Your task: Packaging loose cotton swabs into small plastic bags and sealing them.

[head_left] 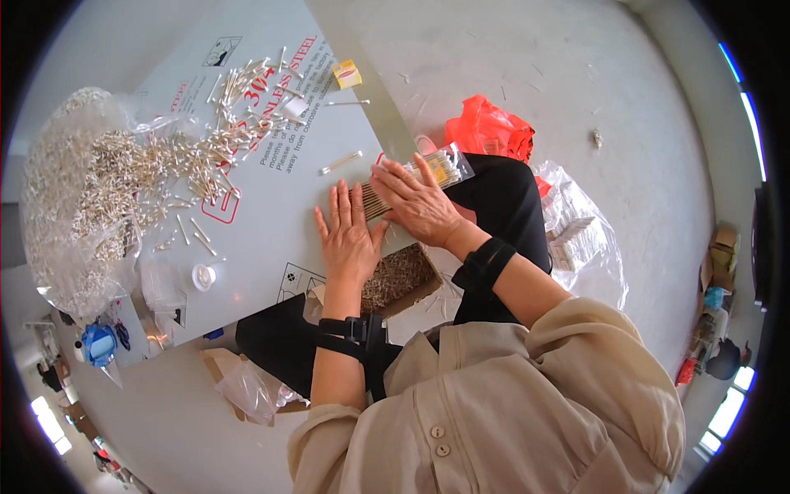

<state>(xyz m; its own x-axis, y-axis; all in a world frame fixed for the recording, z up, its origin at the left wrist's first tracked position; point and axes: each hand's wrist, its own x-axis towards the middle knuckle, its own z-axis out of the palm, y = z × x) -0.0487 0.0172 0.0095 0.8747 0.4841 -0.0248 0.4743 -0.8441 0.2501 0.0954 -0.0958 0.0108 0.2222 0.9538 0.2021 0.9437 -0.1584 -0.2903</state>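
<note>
A row of cotton swabs [377,202] with brown sticks lies at the table's near right edge. Its right end, with white tips, shows inside a clear plastic bag [462,162] bearing a yellow label. On the left end of the row rest the outstretched fingers of my left hand [347,240], palm down. My right hand [421,201] lies across the middle with its fingers extended, pressing on the swabs or the bag. Just beyond my hands is a small pack of swabs [341,162]. Part of the row is hidden under my hands.
Loose swabs [202,160] spill from a large clear bag [78,206] on the left. A yellow box [346,74] and a small white round container [203,277] stand on the table. Below my hands is a cardboard box [403,280]; red [490,128] and clear bags [588,230] lie right.
</note>
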